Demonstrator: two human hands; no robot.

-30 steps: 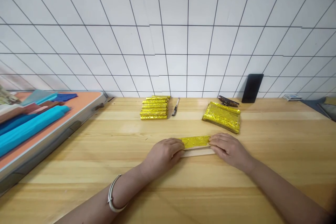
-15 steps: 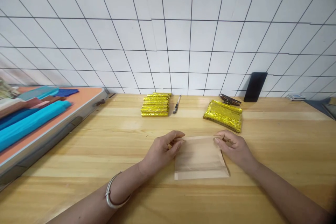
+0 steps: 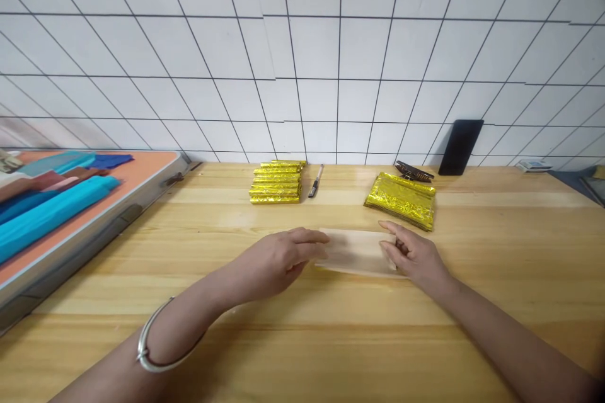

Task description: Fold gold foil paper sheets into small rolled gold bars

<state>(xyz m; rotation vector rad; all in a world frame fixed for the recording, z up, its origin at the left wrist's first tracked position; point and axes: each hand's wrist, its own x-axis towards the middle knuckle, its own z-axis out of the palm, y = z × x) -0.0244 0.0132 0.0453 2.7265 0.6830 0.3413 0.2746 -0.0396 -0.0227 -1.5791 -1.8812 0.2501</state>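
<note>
A thin tan sheet that looks like a paper bag (image 3: 357, 253) lies between my hands on the wooden table (image 3: 302, 352), looking folded over into a narrow strip. My left hand (image 3: 274, 261) lies at its left end, fingers stretched out over that edge; its thumb is mostly hidden. Around the right end curls my right hand (image 3: 418, 258), thumb on the paper's near face and forefinger raised above the upper edge. A silver bangle (image 3: 144, 346) circles my left forearm.
Behind my hands are rolled gold foil pieces (image 3: 276, 182), a pen (image 3: 316, 181), a gold foil stack (image 3: 401, 200) and a dark hair clip (image 3: 413, 171). A black phone-like slab (image 3: 460, 147) leans on the tiled wall (image 3: 363, 44). Coloured fabrics (image 3: 57, 211) cover an orange-topped case at left.
The paper was spread out flatter and pinched at both far corners; now it looks shorter, folded over. My left hand has straightened its fingers. The camera view has shifted slightly.
</note>
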